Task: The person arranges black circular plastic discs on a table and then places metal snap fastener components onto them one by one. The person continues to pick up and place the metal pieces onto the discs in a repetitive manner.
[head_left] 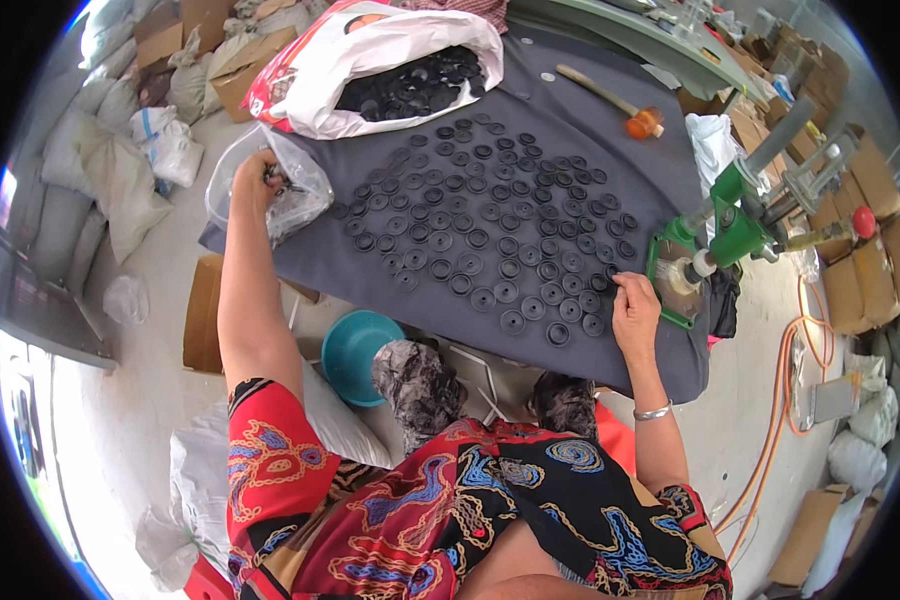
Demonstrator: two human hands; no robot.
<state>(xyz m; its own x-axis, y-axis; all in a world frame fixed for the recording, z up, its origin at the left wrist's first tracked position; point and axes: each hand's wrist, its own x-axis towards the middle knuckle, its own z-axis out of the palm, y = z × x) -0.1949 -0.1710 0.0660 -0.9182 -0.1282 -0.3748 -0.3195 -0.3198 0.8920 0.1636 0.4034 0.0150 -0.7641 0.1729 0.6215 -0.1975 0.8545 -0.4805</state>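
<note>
Black discs (548,271) lie loosely spread toward twelve o'clock on the surface (350,290), seemingly for easy reach; I note left hand (254,178) at ten, curled inside a clear bag (307,200), right hand (634,315) at three, fingertips narrowed beside discs—whether either grips, I cannot tell.

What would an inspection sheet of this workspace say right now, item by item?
Surface: grey cloth-covered table.
Job's things: black discs spread across it; open white-and-red sack of black pieces; clear bag at left.
Clutter: wooden-handled mallet; green press at right.
Hands: left hand at the clear bag; right hand by the discs' right edge, grip unclear.
Cables: orange cable or hose on the floor, right.
Surroundings: cardboard boxes, pale sacks, teal basin.
</note>
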